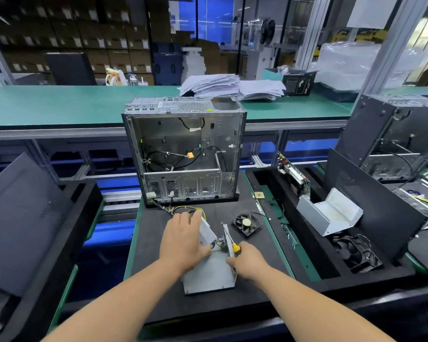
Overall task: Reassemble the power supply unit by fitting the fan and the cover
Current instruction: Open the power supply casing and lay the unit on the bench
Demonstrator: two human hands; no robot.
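We hold the box down with our left hand, its fingers flat on the box. Our right hand grips a screwdriver. The fan lies loose at 1 o'clock of the box. We think the fan goes in next, so the screwdriver must wait.

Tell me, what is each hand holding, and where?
Right hand grips a screwdriver by its yellow handle. Left hand rests on the power supply unit, over its left wall.

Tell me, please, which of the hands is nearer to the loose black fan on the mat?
Right. The right hand sits just below the fan, holding the screwdriver; the left hand lies farther left.
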